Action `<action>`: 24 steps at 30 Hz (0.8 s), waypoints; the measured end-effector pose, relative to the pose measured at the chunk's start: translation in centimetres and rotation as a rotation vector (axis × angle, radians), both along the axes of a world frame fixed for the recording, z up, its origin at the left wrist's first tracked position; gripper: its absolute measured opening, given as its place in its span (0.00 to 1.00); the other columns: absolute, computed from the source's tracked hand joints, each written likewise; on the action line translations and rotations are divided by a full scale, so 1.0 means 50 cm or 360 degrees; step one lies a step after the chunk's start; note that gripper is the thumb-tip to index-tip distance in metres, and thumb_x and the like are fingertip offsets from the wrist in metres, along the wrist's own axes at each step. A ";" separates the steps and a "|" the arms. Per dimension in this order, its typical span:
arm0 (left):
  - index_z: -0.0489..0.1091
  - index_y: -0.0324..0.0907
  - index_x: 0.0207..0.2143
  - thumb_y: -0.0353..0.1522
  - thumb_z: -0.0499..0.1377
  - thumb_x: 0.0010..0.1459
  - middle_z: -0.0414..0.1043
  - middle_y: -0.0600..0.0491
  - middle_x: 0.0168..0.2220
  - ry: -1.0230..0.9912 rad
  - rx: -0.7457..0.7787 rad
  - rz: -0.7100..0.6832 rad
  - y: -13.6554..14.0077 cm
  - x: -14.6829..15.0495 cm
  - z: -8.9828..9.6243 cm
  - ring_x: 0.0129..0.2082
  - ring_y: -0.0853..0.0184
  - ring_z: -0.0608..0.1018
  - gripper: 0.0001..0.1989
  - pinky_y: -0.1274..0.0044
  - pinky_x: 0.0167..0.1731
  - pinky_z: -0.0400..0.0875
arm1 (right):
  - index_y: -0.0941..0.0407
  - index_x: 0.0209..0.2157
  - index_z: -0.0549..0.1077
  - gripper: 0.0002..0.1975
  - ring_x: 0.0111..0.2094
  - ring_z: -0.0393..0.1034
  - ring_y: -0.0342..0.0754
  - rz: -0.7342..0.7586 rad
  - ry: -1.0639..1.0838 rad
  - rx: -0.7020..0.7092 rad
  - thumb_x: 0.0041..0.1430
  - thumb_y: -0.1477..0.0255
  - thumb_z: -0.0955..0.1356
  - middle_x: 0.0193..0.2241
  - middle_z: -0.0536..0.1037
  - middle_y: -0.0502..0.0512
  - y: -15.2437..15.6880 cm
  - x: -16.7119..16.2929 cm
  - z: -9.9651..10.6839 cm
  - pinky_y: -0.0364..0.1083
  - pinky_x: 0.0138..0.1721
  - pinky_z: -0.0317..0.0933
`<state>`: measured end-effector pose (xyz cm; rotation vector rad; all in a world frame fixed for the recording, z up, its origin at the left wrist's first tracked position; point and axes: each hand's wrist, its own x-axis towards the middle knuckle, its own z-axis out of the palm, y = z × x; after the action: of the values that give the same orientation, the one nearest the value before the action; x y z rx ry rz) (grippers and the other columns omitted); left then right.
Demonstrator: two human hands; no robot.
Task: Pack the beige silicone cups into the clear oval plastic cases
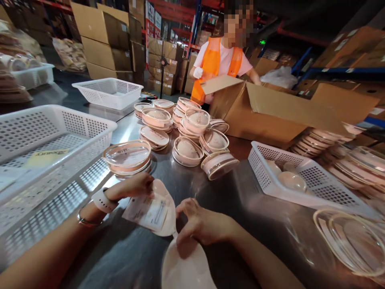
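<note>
In the head view, a pale pink stick-on bra (pixel 186 267) stretches over the dark metal table, its two rounded cups joined by a narrow middle. My right hand (pixel 203 222) grips it near that join, thumb over the lower cup. Against the upper cup lies a printed card (pixel 147 212), apparently in a clear sleeve. My left hand (pixel 135 188) is closed at the card's top edge, beside the rim of the upper cup; its fingertips are partly hidden. Just beyond my left hand sits a clear oval case (pixel 128 154) with pale trim, stacked on another.
Several similar cases (pixel 188 150) lie heaped mid-table. White plastic baskets stand at left (pixel 90 124) and right (pixel 258 168), the right one holding pale cups. An open cardboard box (pixel 264 120) is at the back right, with a person in an orange vest (pixel 210 56) behind it.
</note>
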<state>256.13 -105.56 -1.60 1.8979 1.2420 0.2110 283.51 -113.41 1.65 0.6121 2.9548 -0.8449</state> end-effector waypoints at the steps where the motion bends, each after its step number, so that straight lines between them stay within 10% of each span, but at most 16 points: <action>1: 0.61 0.44 0.18 0.32 0.59 0.41 0.63 0.57 0.19 -0.0007 0.0045 0.0038 0.006 -0.006 -0.004 0.22 0.66 0.64 0.07 0.74 0.23 0.53 | 0.48 0.39 0.82 0.15 0.56 0.56 0.57 0.0026 0.0017 -0.0016 0.52 0.81 0.73 0.52 0.65 0.55 -0.001 -0.003 -0.007 0.57 0.60 0.52; 10: 0.57 0.44 0.19 0.43 0.62 0.49 0.57 0.59 0.19 -0.0297 0.0389 0.0157 0.024 -0.014 -0.001 0.22 0.70 0.59 0.19 0.74 0.24 0.49 | 0.58 0.28 0.77 0.09 0.39 0.70 0.48 -0.0186 0.0707 -0.0937 0.58 0.67 0.71 0.33 0.75 0.55 0.014 -0.015 -0.059 0.49 0.46 0.65; 15: 0.66 0.43 0.22 0.41 0.64 0.49 0.68 0.55 0.25 -0.0582 0.0412 0.0038 -0.022 0.064 -0.024 0.29 0.65 0.68 0.14 0.72 0.33 0.62 | 0.56 0.31 0.70 0.28 0.26 0.64 0.43 -0.1001 0.1039 -0.1430 0.40 0.48 0.77 0.25 0.70 0.47 0.004 -0.027 -0.067 0.43 0.29 0.64; 20: 0.72 0.43 0.38 0.44 0.58 0.56 0.74 0.45 0.41 -0.0792 0.0330 0.0325 -0.011 0.083 -0.067 0.46 0.55 0.73 0.15 0.63 0.49 0.67 | 0.54 0.51 0.67 0.24 0.41 0.70 0.52 -0.1705 0.1064 -0.0330 0.58 0.56 0.69 0.47 0.69 0.62 0.013 -0.022 -0.097 0.47 0.34 0.70; 24: 0.68 0.42 0.45 0.50 0.36 0.67 0.74 0.43 0.43 -0.0898 0.0049 0.0462 0.014 0.052 -0.065 0.45 0.57 0.77 0.28 0.65 0.43 0.73 | 0.52 0.62 0.61 0.28 0.65 0.51 0.67 -0.0869 0.0689 0.0719 0.62 0.61 0.67 0.63 0.56 0.69 0.012 -0.006 -0.125 0.68 0.58 0.57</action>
<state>258.75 -104.84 -4.87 1.5189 1.1092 0.8595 283.19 -112.80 -4.59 1.4787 3.4528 -0.3250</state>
